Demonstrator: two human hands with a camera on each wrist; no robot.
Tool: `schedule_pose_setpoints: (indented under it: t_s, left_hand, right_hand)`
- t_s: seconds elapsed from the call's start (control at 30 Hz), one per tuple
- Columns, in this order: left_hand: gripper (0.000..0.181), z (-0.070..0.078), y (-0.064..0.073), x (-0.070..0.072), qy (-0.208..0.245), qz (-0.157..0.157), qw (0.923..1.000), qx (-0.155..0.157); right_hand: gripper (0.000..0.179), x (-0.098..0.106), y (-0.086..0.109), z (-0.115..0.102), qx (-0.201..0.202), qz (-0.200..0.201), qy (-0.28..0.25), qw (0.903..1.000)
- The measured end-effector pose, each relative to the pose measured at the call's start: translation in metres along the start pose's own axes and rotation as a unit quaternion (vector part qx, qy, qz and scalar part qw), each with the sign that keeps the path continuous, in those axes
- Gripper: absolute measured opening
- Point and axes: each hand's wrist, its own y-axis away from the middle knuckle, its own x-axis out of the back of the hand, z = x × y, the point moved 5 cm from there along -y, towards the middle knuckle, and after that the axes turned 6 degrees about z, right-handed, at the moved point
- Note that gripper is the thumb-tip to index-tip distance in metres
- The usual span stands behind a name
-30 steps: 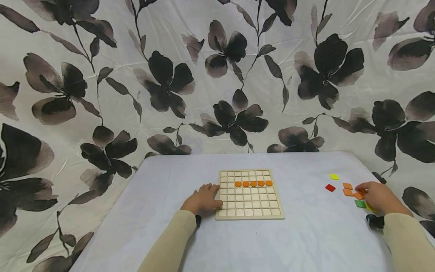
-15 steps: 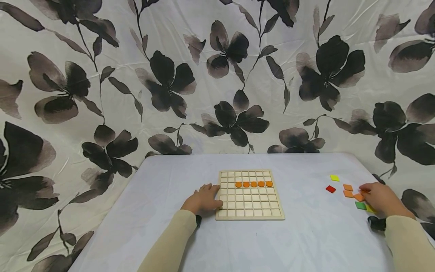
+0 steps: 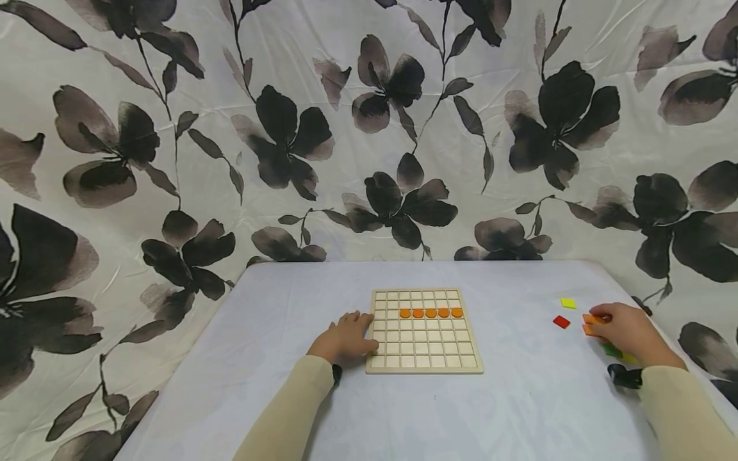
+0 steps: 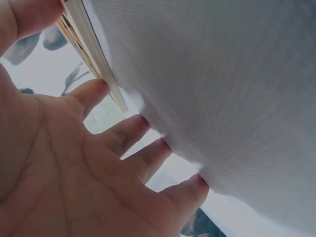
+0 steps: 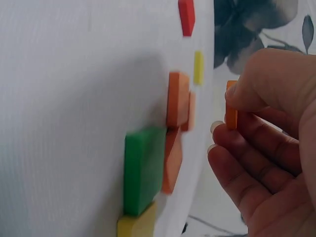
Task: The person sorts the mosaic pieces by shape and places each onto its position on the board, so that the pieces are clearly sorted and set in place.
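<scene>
My left hand [image 3: 344, 336] rests at the left edge of a pale wooden grid board [image 3: 422, 349], thumb and forefinger against its side. In the left wrist view its other fingertips [image 4: 200, 182] touch the white cloth. A row of round orange pieces [image 3: 430, 313] sits in the board's upper part. On the right, my right hand [image 3: 631, 336] pinches a square orange tile [image 5: 231, 116] between thumb and fingers, raised off the cloth. Beside that hand lie several orange tiles [image 5: 177, 101], a green tile [image 5: 143, 170] and a yellow tile [image 5: 137, 222], partly covered by the hand in the head view.
Left of the tile group lie a red tile [image 3: 561, 322] and another yellow tile [image 3: 567, 303]. A white cloth covers the table [image 3: 288, 288]. Behind it hangs a floral curtain [image 3: 323, 224], and the table's right edge runs close to my right hand.
My right hand has lifted from the tile group and shifted slightly left, with an orange tile in its fingers. The left hand and the board have stayed in place.
</scene>
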Motion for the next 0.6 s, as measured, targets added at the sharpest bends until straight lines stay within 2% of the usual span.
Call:
schedule_pose_setpoints:
  t_s: [0.3,0.6]
  left_hand:
    - [0.073,0.001,0.002,0.001,0.001,0.000,1.0000,0.002]
    - [0.073,0.003,0.005,0.002,0.003,0.004,1.0000,0.004]
  right_hand:
    - [0.040,-0.008,-0.004,-0.040,0.055,0.001,0.007,0.9985]
    - [0.033,-0.025,-0.009,-0.075,0.126,0.012,0.008,0.9919]
